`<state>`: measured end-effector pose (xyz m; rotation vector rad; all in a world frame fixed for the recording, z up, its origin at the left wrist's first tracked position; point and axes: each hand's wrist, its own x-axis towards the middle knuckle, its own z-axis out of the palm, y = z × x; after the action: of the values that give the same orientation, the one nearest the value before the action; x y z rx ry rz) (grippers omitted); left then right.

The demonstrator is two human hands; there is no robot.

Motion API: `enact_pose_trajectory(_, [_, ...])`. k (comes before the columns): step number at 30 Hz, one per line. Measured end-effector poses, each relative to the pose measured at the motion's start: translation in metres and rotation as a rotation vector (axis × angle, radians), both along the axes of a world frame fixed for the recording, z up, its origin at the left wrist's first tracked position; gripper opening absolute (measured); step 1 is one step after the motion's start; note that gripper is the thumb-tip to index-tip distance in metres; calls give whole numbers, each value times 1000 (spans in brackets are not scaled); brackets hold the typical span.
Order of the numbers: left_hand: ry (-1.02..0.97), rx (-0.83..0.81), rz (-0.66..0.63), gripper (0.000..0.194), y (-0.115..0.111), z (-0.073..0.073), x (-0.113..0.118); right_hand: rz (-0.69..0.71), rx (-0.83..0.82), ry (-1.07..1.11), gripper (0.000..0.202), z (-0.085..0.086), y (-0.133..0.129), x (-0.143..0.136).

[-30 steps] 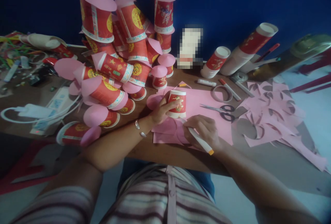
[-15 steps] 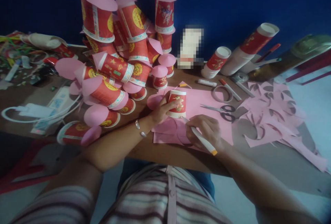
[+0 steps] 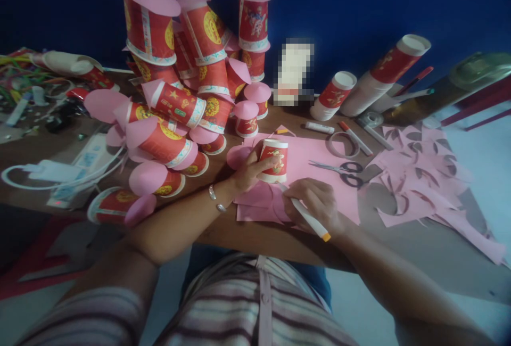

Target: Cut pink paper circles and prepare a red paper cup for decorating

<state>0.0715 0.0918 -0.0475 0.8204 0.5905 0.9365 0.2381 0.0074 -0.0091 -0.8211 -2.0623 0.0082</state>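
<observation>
1. Our left hand (image 3: 249, 173) has its fingers clamped on the red cup (image 3: 280, 155), standing on the pink sheet (image 3: 305, 149)
2. Our right hand (image 3: 313, 199) wraps its fingers around the white marker (image 3: 309, 218) — over the sheet's near side
3. We see scissors (image 3: 337, 168) at the sheet's right side — pink scraps (image 3: 425, 175) lie beyond

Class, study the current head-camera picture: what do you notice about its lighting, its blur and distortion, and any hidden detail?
Head view: dim light, the blue wall darkening toward the top corners; head view: the cup and scissors look clearer than the smeared coloured strands at far left; head view: edges look stretched; head view: coarse squares mask a pale patch by the wall.
</observation>
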Motion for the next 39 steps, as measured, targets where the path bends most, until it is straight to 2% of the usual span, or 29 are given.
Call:
enact_pose_trajectory(15, [48,49,-35,50,0,-1,-3,-48,-4,4,19,-6,2,0])
enact_pose_trajectory(25, [49,42,-33,50,0,-2,-2,14,25,2,21,6,0,-2])
enact_pose_trajectory(32, [27,12,-14,48,-1,0,0,10,-6,-14,19,-3,-1,1])
enact_pose_trajectory(39, [52,33,-17,49,-1,2,-1,-3,-13,-18,17,-2,1,0])
